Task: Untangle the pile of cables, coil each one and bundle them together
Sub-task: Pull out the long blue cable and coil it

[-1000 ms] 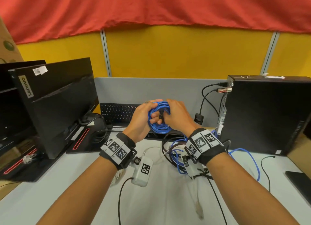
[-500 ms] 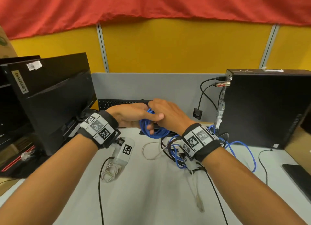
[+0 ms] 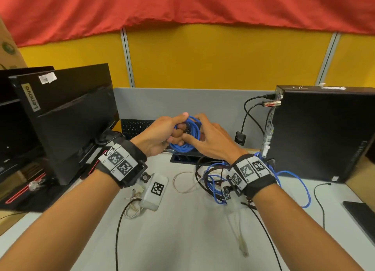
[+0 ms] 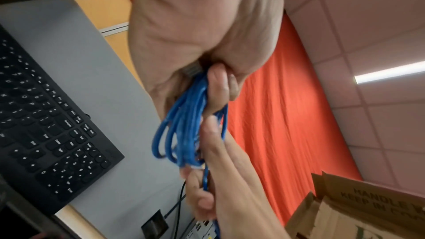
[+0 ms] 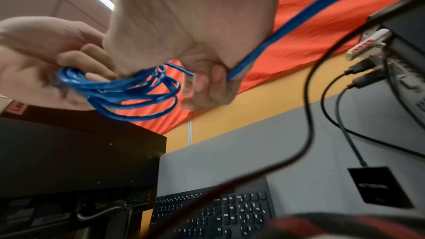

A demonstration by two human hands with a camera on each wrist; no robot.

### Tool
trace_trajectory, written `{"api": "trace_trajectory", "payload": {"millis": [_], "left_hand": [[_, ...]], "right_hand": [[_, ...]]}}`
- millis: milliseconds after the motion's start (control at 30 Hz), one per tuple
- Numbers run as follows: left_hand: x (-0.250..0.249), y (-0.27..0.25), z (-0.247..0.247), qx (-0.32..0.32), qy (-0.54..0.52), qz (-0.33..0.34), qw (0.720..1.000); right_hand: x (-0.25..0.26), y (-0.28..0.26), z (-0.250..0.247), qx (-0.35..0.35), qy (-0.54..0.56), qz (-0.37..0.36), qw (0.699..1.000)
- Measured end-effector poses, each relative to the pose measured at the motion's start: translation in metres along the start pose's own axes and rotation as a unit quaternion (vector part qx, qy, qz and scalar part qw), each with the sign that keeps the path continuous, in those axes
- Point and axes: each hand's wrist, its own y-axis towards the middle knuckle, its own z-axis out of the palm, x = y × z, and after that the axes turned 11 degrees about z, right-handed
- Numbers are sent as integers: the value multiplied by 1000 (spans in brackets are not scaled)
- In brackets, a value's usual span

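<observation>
A blue cable coil (image 3: 189, 138) hangs in the air between both hands, above the keyboard. My left hand (image 3: 178, 128) grips one side of the coil (image 4: 184, 134) with curled fingers and the thumb on top. My right hand (image 3: 195, 133) is against the other side. In the right wrist view its fingers (image 5: 207, 83) curl round a loose blue strand (image 5: 255, 52) that leads off the coil (image 5: 124, 92). The rest of the blue cable (image 3: 294, 187) trails down to the cable pile (image 3: 213, 179) of black, blue and white leads on the desk under my right wrist.
A black monitor (image 3: 67, 116) stands at the left and a black computer tower (image 3: 324, 133) with plugged-in leads at the right. A keyboard (image 3: 138, 126) leans at the grey partition. A small white coiled cable (image 3: 132, 210) and a black lead (image 3: 117, 230) lie front left.
My left forearm swung out to the left, then came back in. Both hands stay on the blue coil, now a little higher. The right hand has shifted round the coil's side.
</observation>
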Motion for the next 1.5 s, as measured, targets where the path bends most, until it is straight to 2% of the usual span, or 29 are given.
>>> {"api": "trace_trajectory", "payload": {"millis": [100, 133, 233, 267, 333, 400, 433, 500, 633, 700, 800, 867, 967, 1100, 1200, 1300, 1400, 1500], "left_hand": [[-2, 7, -15, -67, -61, 3, 996], [-1, 10, -24, -100, -97, 1, 990], [2, 17, -50, -218, -184, 9, 958], [5, 20, -53, -255, -159, 23, 953], [15, 24, -49, -287, -24, 55, 956], [29, 24, -36, -250, 104, 57, 961], [36, 24, -30, -221, 137, 37, 965], [46, 25, -24, -171, 140, 3, 975], [53, 21, -12, -74, 138, 24, 987], [59, 18, -3, -12, 128, 21, 991], [67, 15, 4, 11, 124, 27, 992], [67, 13, 4, 21, 104, 35, 994], [56, 10, 3, 45, 18, 32, 998], [39, 9, 2, 53, 9, 73, 996], [27, 12, -2, 8, -67, 87, 994], [16, 23, -17, -86, -182, 76, 977], [11, 30, -42, -185, -226, 49, 955], [14, 31, -63, -251, -250, 43, 934]], "right_hand": [[-12, -9, -10, 4, 82, 29, 996], [-19, -10, -15, -10, 65, 30, 997], [-36, -12, -29, -17, -101, 52, 993], [-38, -14, -30, 7, -154, 45, 987], [-32, -19, -26, 65, -197, -1, 978], [-20, -24, -18, 67, -170, -61, 981], [-14, -24, -15, 62, -149, -80, 984], [-6, -20, -12, 54, -119, -95, 987], [3, -10, -9, 59, -85, -109, 989], [1, -5, -7, 43, 26, -66, 997], [-6, 1, -7, 18, 118, -7, 993], [-10, 2, -8, 0, 97, 35, 995], [-12, 2, -7, -17, -2, 117, 993], [-10, 1, -11, -4, -17, 116, 993], [-18, 4, -22, -4, -39, 162, 986], [-34, 3, -37, -11, -43, 224, 974], [-46, -6, -55, -9, 8, 169, 986], [-56, -19, -74, 7, 35, 121, 992]]}}
